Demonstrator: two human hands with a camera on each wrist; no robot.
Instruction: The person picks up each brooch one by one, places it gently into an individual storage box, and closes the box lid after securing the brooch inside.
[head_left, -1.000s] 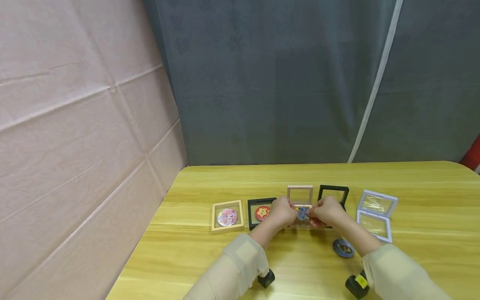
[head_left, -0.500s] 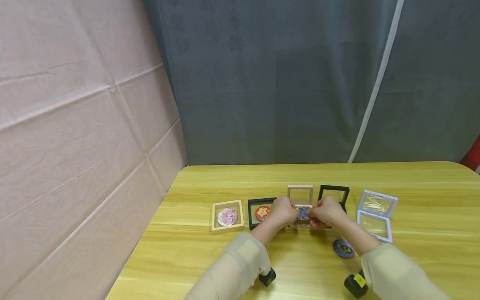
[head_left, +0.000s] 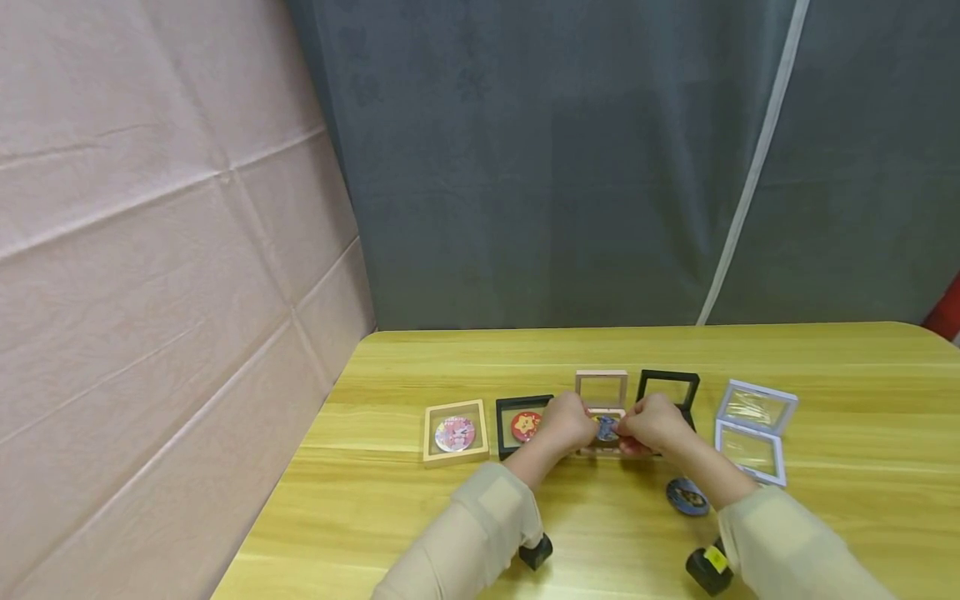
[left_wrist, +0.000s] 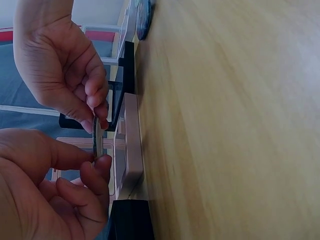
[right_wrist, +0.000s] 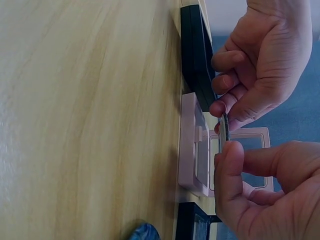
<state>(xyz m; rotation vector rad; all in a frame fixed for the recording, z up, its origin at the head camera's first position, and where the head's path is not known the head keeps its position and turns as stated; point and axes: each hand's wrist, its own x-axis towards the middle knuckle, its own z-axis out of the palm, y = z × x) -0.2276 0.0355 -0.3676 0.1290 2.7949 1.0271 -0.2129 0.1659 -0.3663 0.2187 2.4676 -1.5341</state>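
Observation:
A round blue button badge [head_left: 607, 428] is held on edge between both hands, just over the pink display frame [head_left: 602, 373], which stands open with its lid raised at the back. My left hand [head_left: 567, 423] pinches the badge's left edge between thumb and fingers. On the opposite edge, the right hand [head_left: 654, 423] pinches it the same way. In the left wrist view the badge [left_wrist: 97, 137] appears side-on, thin, close above the base of the pink frame [left_wrist: 131, 140]. Fingers cover both its edges.
To the left lie a yellow frame [head_left: 426, 437] with a pink badge and a black frame [head_left: 504, 452] with a red star badge. An open black frame [head_left: 669, 374] and an open lilac frame [head_left: 777, 454] stand right. Another blue badge [head_left: 687, 497] lies near the right forearm.
The right forearm has shifted very slightly left. Both hands keep their pinch on the badge above the pink frame; the other things have stayed put.

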